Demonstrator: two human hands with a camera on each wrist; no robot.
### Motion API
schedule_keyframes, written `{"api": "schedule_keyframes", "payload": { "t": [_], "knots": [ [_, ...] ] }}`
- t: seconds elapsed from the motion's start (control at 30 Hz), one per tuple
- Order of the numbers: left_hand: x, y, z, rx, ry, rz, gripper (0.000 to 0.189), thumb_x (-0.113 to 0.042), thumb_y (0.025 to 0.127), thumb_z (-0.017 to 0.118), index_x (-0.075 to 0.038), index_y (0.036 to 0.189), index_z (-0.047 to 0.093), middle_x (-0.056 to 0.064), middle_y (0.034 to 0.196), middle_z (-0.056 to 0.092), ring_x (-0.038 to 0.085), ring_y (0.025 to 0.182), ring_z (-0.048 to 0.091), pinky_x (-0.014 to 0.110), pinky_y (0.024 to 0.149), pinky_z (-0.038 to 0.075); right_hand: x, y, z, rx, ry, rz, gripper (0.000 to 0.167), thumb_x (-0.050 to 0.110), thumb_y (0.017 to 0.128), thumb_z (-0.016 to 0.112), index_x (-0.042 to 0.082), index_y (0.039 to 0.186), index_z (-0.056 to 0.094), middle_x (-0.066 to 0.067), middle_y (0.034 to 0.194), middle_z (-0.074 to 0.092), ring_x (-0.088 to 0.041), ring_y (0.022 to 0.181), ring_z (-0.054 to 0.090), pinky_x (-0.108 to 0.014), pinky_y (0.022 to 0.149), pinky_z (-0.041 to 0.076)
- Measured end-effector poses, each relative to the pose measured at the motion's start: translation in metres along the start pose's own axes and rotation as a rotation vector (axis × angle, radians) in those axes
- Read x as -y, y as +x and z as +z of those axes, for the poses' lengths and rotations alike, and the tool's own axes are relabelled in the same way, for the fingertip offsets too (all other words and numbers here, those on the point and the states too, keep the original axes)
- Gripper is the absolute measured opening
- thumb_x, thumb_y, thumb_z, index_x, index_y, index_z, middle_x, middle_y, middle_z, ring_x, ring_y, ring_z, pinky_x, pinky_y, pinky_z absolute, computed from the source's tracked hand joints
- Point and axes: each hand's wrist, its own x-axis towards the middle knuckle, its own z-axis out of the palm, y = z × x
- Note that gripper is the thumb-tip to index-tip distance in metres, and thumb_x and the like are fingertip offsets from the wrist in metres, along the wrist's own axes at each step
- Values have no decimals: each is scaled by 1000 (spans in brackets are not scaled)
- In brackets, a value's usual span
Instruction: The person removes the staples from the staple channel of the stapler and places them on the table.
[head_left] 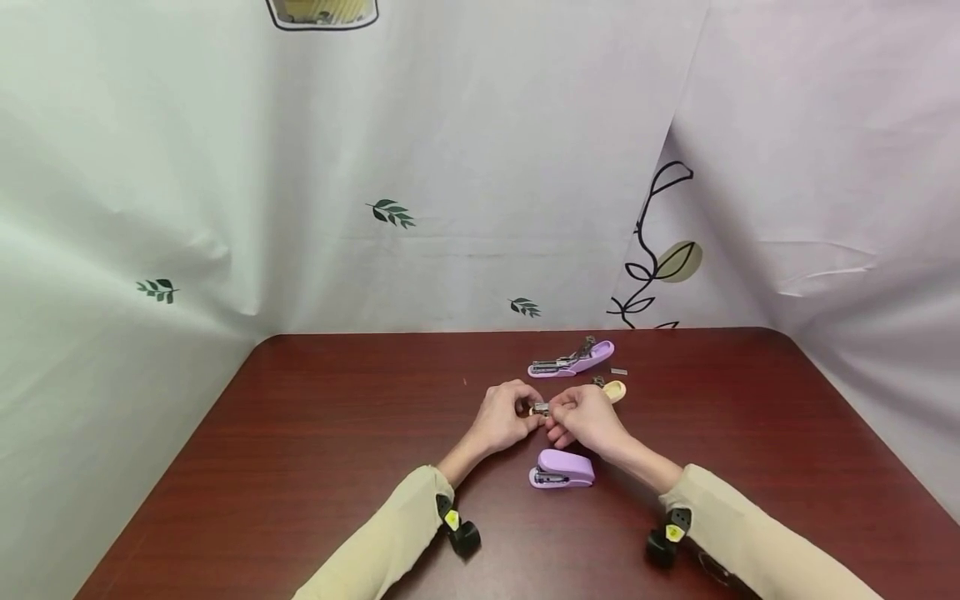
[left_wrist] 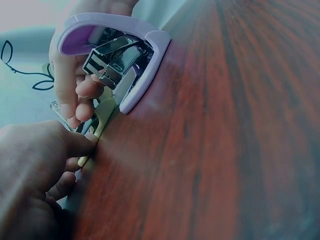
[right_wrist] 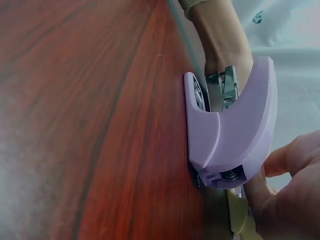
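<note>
Both hands meet over an opened yellow stapler, its base low on the table. My left hand grips the front end of that base, thumb on top, in the left wrist view. Just beyond, my right hand has its fingertips at the stapler's metal magazine, pinching a small silvery piece; I cannot tell exactly what it is. A closed purple stapler stands nearer me, partly covering the work in both wrist views.
Behind the hands lies a second purple stapler, swung wide open. A small silvery staple strip is beside it. The brown table ends at a white curtain along the back.
</note>
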Motion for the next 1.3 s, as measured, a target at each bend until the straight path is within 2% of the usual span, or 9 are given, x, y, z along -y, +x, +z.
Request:
{"api": "schedule_keyframes", "payload": {
  "t": [0.23, 0.43, 0.57, 0.8, 0.93, 1.3],
  "knots": [
    [-1, -2, -2, -4, 2, -2, 14, -8, 76, 84, -12, 85, 74, -2, 76, 60, 9, 66, 52, 23, 60, 41, 3, 4, 5, -47, -28, 42, 11, -9, 88, 54, -15, 92, 62, -16, 69, 67, -16, 50, 64, -34, 49, 55],
    [-1, -1, -1, -2, 11, -5, 15, -11, 76, 85, -12, 85, 74, -2, 77, 61, 9, 66, 52, 23, 61, 41, 5, 6, 8, -88, -69, 46, 10, -9, 85, 55, -12, 89, 64, -14, 66, 66, -16, 46, 63, -33, 46, 54],
    [-1, -2, -2, -2, 13, -1, 15, -12, 76, 86, -12, 86, 75, -3, 77, 61, 9, 66, 52, 23, 61, 41, 5, 6, 9, -97, -94, 23, 7, -9, 86, 57, -11, 89, 63, -13, 66, 66, -16, 46, 62, -33, 45, 54],
    [-1, -2, -3, -5, 8, 2, 15, -12, 76, 86, -13, 86, 75, -2, 78, 61, 9, 66, 53, 23, 60, 41, 0, 5, 9, -94, -174, -73, 10, -7, 91, 63, -9, 101, 63, -11, 66, 66, -17, 43, 60, -36, 42, 53],
    [0, -1, -2, 0, 15, -3, 14, -12, 77, 85, -13, 87, 75, -3, 78, 61, 8, 67, 52, 23, 60, 41, -1, 4, 8, -90, -213, -97, 8, -6, 93, 62, -7, 100, 67, -10, 66, 66, -16, 42, 59, -36, 42, 52],
    [2, -1, 1, -4, 19, 5, 16, -12, 76, 85, -13, 88, 75, -5, 79, 61, 6, 67, 52, 23, 61, 41, 1, 1, 4, -91, -149, -74, 13, -8, 94, 58, -9, 105, 63, -14, 71, 66, -17, 44, 60, -37, 44, 54]
  ]
}}
